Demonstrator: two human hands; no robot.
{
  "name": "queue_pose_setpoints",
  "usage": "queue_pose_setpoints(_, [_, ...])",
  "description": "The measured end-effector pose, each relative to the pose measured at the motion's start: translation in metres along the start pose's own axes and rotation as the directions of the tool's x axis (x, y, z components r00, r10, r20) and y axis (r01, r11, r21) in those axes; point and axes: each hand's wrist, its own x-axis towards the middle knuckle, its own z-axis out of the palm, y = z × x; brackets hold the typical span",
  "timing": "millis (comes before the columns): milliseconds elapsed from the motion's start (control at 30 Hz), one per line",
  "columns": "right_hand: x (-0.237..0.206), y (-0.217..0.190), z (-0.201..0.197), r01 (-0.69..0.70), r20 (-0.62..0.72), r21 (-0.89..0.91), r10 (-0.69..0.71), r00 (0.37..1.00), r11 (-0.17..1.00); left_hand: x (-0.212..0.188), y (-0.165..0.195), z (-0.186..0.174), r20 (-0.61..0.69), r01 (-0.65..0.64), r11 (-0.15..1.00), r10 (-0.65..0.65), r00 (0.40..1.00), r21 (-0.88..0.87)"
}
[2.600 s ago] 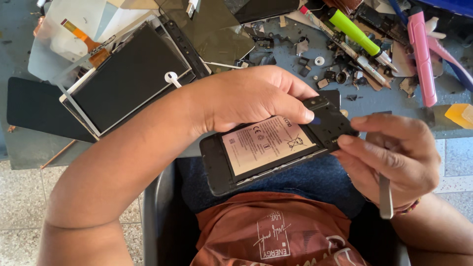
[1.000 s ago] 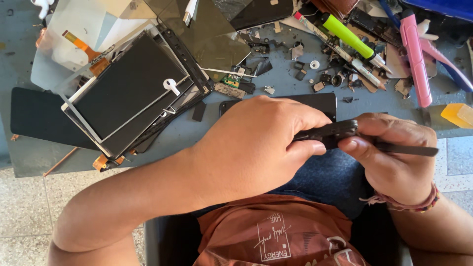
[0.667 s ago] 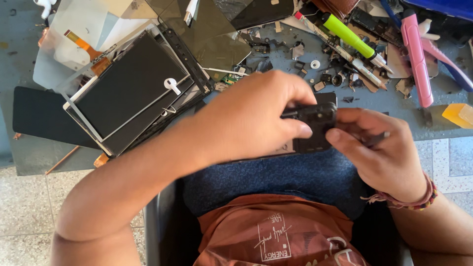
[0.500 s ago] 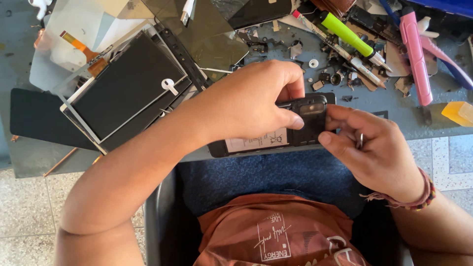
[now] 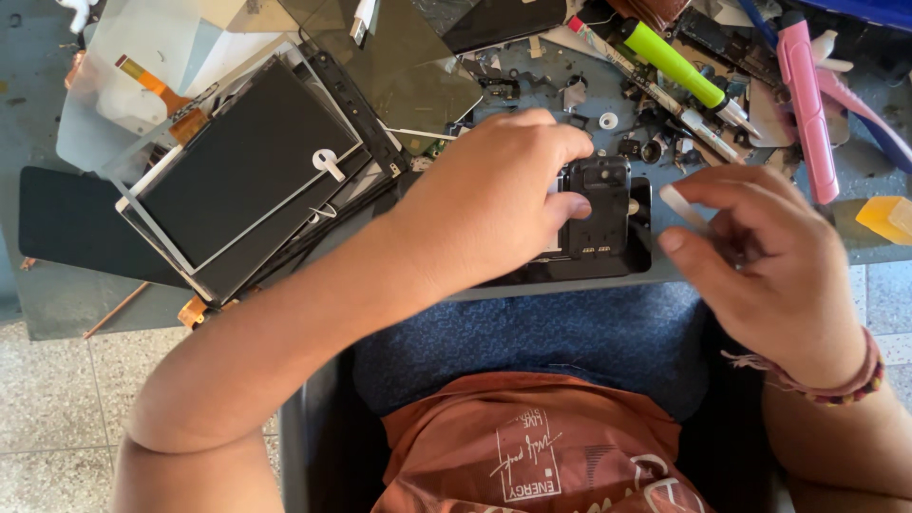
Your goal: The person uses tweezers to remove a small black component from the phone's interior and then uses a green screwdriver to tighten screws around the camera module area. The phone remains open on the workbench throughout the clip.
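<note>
Opened phone pinned at the surface edge, small part lifted clear.

Left hand (image 5: 494, 204) presses flat on the open-backed phone (image 5: 598, 214) on the grey surface (image 5: 57, 294). Right hand (image 5: 769, 256) pinches a thin white strip (image 5: 682, 204) beside it. Likely mid-disassembly; next move needs fine fingertip control. Stacked screen panels (image 5: 247, 176), green marker (image 5: 674, 65), pink tool (image 5: 807, 95) and loose screws crowd the surface.

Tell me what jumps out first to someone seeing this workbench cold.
First, the two hands at the centre: the left hand presses down on an opened black phone at the table's near edge, while the right hand hovers beside it pinching a small white piece. Next, the stack of dark display panels at left, and the bright green marker and pink tool at upper right.
</note>
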Motion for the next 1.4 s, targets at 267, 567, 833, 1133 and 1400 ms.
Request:
queue_pose_setpoints(267, [-0.004,0.011,-0.004,0.063,-0.186,-0.238,-0.11,0.976,0.969,-0.022,0.009,0.015,-0.141,-0.048,0.99,0.067,0.988,0.133])
queue_pose_setpoints(567, [0.005,-0.001,0.002,0.142,-0.123,-0.342,-0.194,0.973,0.929,-0.043,0.012,0.03,-0.244,-0.08,0.963,0.144,0.959,0.256])
queue_pose_setpoints(833, [0.009,0.001,0.006,0.211,-0.079,-0.5,-0.287,0.955,0.84,-0.08,0.023,0.025,-0.103,-0.094,0.935,0.136,0.985,0.342])
queue_pose_setpoints(1133, [0.015,0.006,0.015,0.187,-0.064,-0.496,-0.25,0.966,0.848,-0.101,0.01,0.023,-0.051,-0.139,0.857,0.188,0.981,0.496])
queue_pose_setpoints(1400, [0.031,-0.005,0.019,0.152,-0.03,-0.382,-0.177,0.984,0.912,-0.107,0.002,0.019,-0.077,-0.137,0.856,0.201,0.976,0.499])
